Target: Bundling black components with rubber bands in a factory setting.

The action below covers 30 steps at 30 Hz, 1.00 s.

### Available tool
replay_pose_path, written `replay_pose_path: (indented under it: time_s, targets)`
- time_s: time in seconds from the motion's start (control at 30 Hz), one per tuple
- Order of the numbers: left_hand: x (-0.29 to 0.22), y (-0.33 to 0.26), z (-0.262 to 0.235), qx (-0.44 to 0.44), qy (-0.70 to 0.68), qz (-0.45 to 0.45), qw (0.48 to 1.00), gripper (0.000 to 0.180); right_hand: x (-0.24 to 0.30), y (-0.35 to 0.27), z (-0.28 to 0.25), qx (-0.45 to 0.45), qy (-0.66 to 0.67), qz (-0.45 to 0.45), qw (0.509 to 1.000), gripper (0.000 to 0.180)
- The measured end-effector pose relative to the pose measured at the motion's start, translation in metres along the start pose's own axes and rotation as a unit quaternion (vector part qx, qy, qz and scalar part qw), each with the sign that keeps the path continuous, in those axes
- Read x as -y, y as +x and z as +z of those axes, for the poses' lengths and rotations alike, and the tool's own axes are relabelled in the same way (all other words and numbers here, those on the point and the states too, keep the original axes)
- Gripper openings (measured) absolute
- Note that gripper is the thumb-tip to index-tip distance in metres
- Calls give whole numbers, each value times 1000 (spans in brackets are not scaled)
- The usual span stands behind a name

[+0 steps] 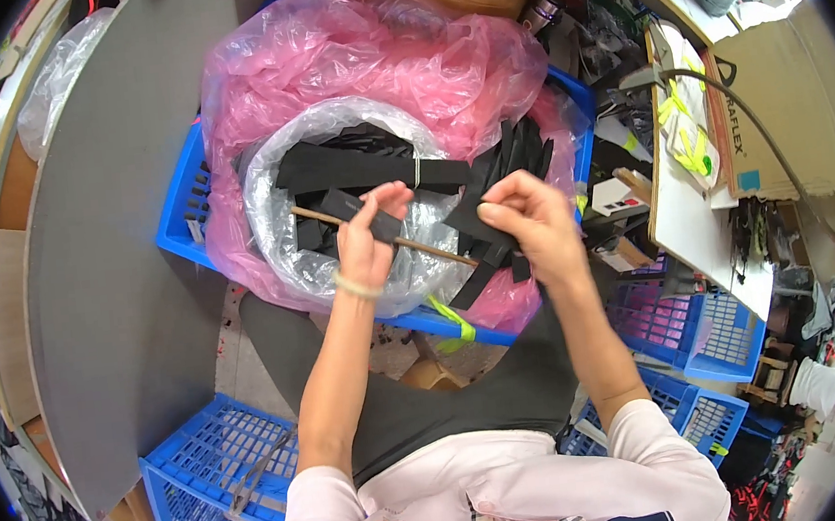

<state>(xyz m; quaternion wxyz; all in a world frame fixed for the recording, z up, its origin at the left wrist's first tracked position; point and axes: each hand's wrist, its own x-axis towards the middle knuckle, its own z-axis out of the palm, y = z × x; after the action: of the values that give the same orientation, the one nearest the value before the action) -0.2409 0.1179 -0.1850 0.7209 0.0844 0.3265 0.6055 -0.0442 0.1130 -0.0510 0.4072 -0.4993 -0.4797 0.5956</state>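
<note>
Two bare hands meet over a blue plastic crate (pixel 191 187) that is lined with a crumpled pink plastic bag (pixel 368 59). Inside the pink bag sits a clear plastic bag (pixel 279 229), and both hold piles of flat black strips (pixel 358 166), one bundle bound with a pale band. The left hand (pixel 367 240), with a pale band round its wrist, is closed in a pinch, thumb and fingers gripping a small black piece (pixel 352 206) together with a thin wooden stick (pixel 375 236) that runs slantwise from upper left to lower right, passing between the two hands. The right hand (pixel 530 225) is also closed, its fingertips pinched on a fan of black strips (pixel 490 228) that hang down below it, just above the pink bag's edge. The stick's lower end reaches close to these strips; whether it touches them cannot be told. A grey tabletop (pixel 105 250) lies to the left of the crate. Below it, near the person's left elbow, stands another blue crate (pixel 212 471) with metal tongs (pixel 257 477) resting on its rim. To the right, a white board (pixel 695 224) carries small yellow items, beside a cardboard box (pixel 790 114), and further blue crates (pixel 696 334) sit low on that side.
</note>
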Motion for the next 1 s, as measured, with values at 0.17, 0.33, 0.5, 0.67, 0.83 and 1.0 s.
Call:
replay_pose_path:
  time_s: [0.17, 0.33, 0.5, 0.67, 0.83, 1.0]
  targets:
    - [-25, -110, 44, 37, 67, 8, 997, 29, -39, -23, 50, -7, 59, -11, 998, 8]
    - [-31, -146, 55, -125, 223, 101, 962, 12, -27, -54, 68, 36, -234, -201, 951, 31]
    - [-39, -153, 60, -109, 180, 78, 974, 15, -10, -69, 61, 37, -318, -265, 910, 35]
    - [-45, -144, 46, -67, -226, -125, 964, 21, -2, -78, 54, 15, -193, -254, 948, 21]
    - [-44, -147, 57, -61, -300, -109, 946, 24, -2, -94, 61, -8, -198, -242, 950, 13]
    - [-40, -150, 63, -58, -280, -94, 954, 21, 2, -97, 69, -14, -239, -232, 943, 12]
